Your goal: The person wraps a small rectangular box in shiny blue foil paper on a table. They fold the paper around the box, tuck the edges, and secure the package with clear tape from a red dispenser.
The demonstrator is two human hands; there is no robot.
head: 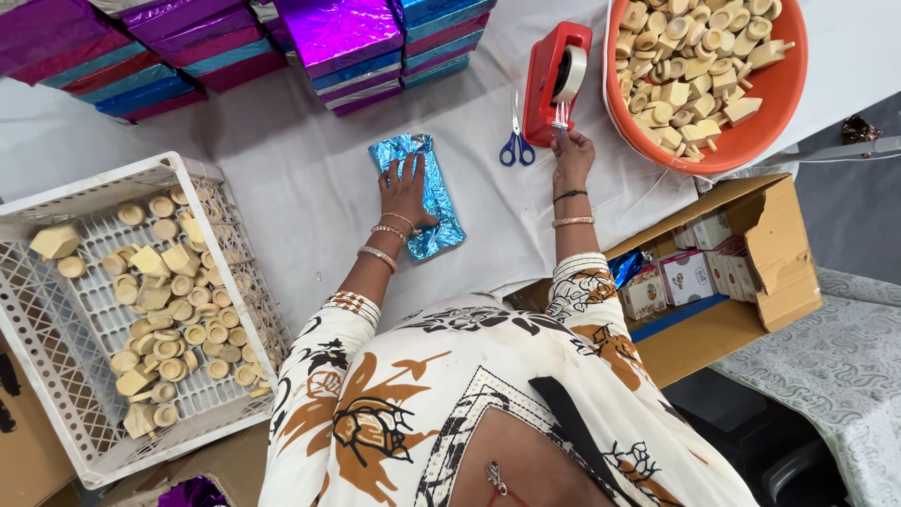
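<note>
A small box wrapped in shiny blue foil (434, 178) lies on the white-covered table. My left hand (405, 191) rests flat on it, fingers spread, pressing it down. My right hand (571, 156) reaches forward to the red tape dispenser (552, 80), and its fingertips pinch the end of the tape at the cutter. Blue-handled scissors (515, 141) lie between the box and the dispenser.
Stacks of purple, blue and red foil-wrapped boxes (338, 42) line the far edge. An orange tub (784, 94) of tan wooden pieces sits far right. A white plastic crate (56, 366) with similar pieces stands at left. An open cardboard box (770, 253) with small cartons is at right.
</note>
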